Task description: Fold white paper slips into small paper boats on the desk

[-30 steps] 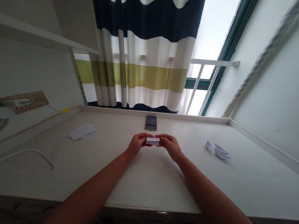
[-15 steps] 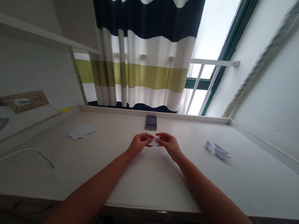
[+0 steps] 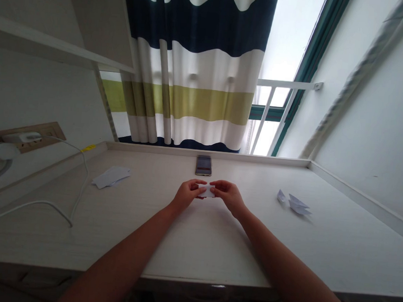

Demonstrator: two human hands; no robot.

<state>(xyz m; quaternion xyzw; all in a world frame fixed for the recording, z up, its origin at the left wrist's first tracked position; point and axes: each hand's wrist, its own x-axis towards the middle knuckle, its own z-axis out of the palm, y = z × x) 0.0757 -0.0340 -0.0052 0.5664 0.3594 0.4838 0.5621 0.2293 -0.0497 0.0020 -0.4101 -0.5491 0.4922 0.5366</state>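
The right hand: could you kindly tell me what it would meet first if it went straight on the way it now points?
The right hand would probably meet the white paper first, right at its fingertips; the left hand lies just beyond.

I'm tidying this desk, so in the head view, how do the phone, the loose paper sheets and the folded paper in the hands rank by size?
1. The loose paper sheets look largest.
2. The phone and the folded paper look alike. Part of the paper is hidden and it sits nearer the camera, so I can't rank them.
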